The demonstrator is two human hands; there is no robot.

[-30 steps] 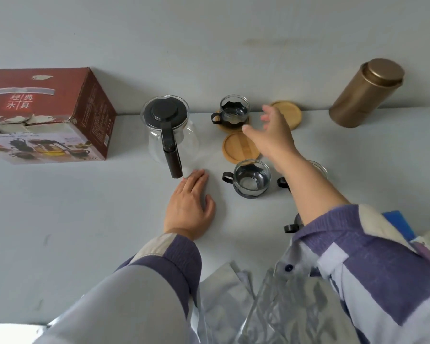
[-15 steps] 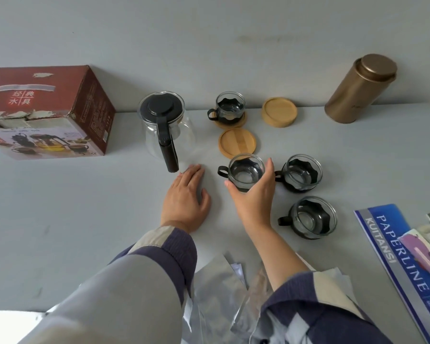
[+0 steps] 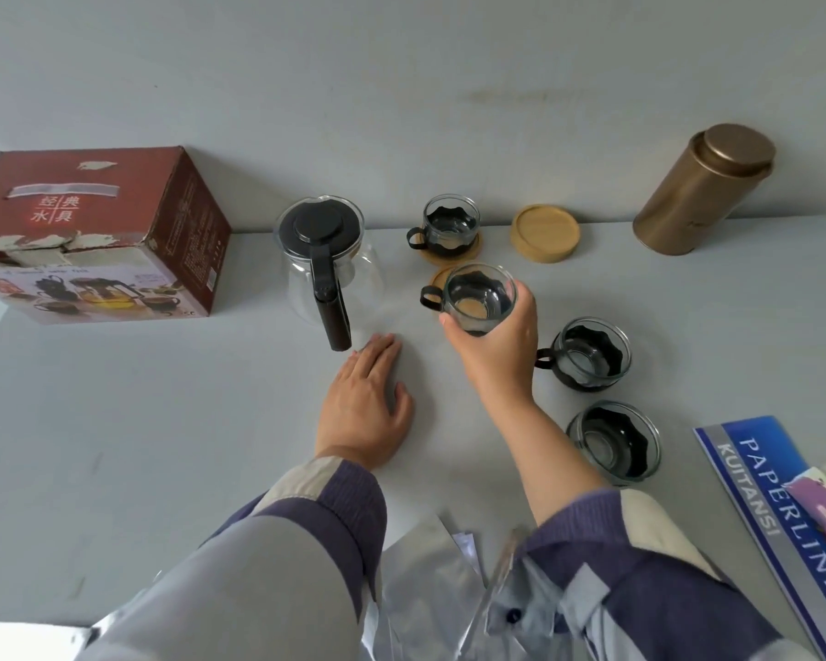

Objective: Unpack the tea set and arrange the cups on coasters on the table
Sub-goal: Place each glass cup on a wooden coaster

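Down low, left hand point(image 3: 361, 412) flat on the table point(image 3: 139, 422), fingers straight, holding nothing. Just right of it, right hand point(image 3: 494, 348) curled around a glass cup point(image 3: 479, 298), held over a wooden coaster point(image 3: 442, 279), with two more cups point(image 3: 587, 353) point(image 3: 613, 443) sitting right of that hand. Farther out past the fingers, a glass teapot point(image 3: 327, 260), another cup on its coaster point(image 3: 450, 226), a stack of coasters point(image 3: 544, 233), a red box point(image 3: 91, 236) and a gold tin point(image 3: 704, 190).
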